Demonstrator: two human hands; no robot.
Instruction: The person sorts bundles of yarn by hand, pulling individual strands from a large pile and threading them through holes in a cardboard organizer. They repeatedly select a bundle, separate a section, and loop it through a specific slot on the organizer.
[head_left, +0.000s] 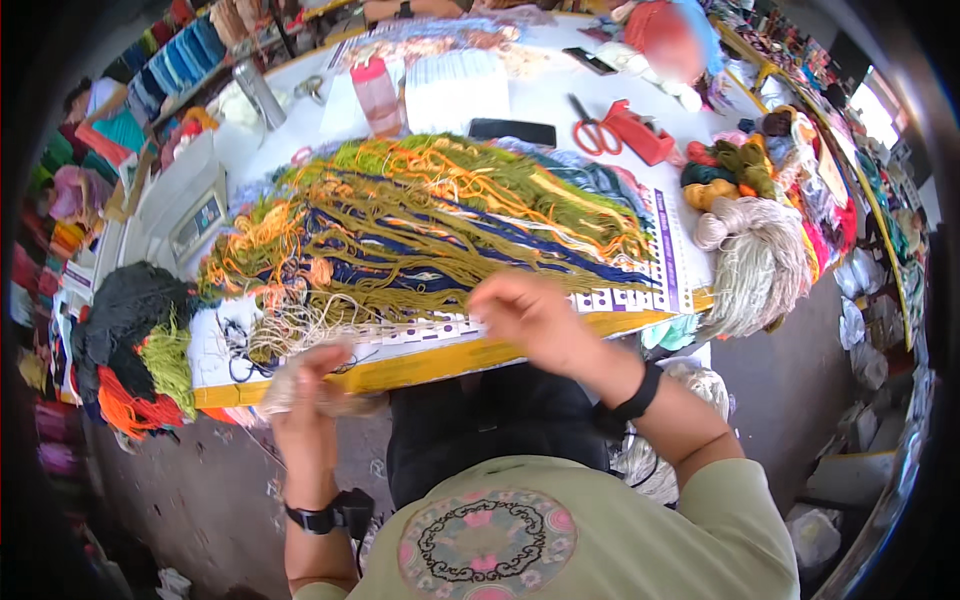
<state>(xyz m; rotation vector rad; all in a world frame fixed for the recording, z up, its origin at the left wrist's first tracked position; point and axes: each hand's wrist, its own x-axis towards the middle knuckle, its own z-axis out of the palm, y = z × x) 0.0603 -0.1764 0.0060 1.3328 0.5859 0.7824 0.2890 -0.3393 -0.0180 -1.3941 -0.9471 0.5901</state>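
My left hand [308, 395] is closed round a small bundle of beige yarn [354, 403] just in front of the table's near edge. Slightly blurred, my right hand [540, 322] hovers over that edge, fingers curled together; anything between them is too small to make out. Behind it, a wide spread of olive green yarn [400, 240] lies across the table, mixed with navy and orange strands. Its right ends meet a white card strip [672, 250] with holes and printed marks. Loose cream strands [315, 325] tangle near my left hand.
Across the table stand a pink bottle [376, 98], a steel flask [258, 93], a phone [512, 132] and red-handled scissors [597, 137]. Dark yarn [130, 310] hangs at the left corner, pale skeins [755, 260] at the right. Another person [670, 45] sits opposite.
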